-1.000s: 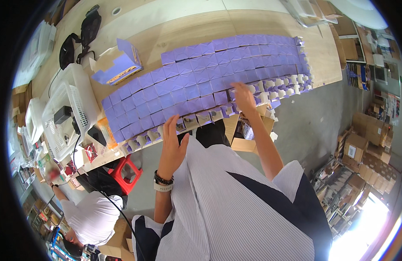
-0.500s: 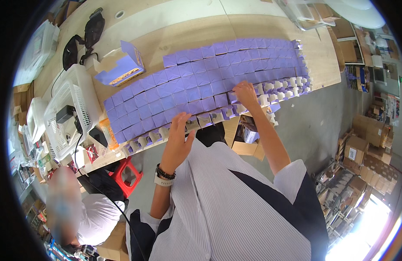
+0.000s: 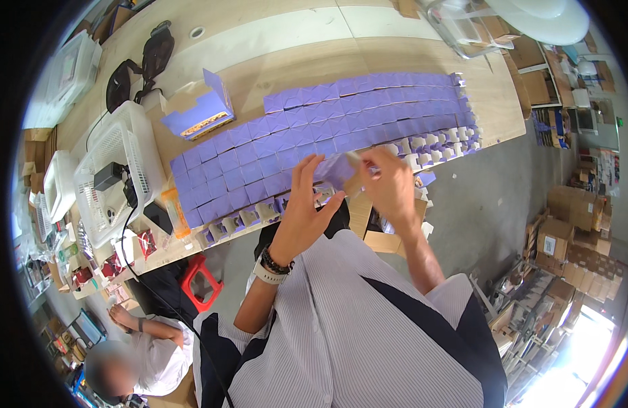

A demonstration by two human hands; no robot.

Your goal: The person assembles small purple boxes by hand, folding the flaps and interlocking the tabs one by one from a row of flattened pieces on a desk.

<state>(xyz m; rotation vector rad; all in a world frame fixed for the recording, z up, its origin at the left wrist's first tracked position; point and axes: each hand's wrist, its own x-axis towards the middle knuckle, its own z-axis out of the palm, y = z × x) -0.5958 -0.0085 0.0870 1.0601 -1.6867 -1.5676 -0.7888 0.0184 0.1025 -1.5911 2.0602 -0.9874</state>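
Observation:
Small purple cardboard boxes (image 3: 287, 141) stand packed in several long rows on the wooden table. My right hand (image 3: 395, 194) pinches the flap end of one purple box (image 3: 337, 171), raised and tilted above the front row and slightly blurred. At that box's other end is my left hand (image 3: 300, 216), its fingers and thumb spread open; whether it touches the box I cannot tell. Front-row boxes have pale flaps (image 3: 248, 216) standing up along the table's near edge.
Left of the rows are a white plastic basket (image 3: 138, 163) with a black adapter (image 3: 108, 177) and an orange-capped container (image 3: 175, 212). Behind stand a larger open purple carton (image 3: 208, 112) and a black strap bag (image 3: 140, 64). A red stool (image 3: 202, 282) and a seated person (image 3: 161, 353) are lower left.
My right hand has lifted a purple box out of the front rows toward me. My left hand has moved right, beside that box. The seated person has shifted, and an arm now shows.

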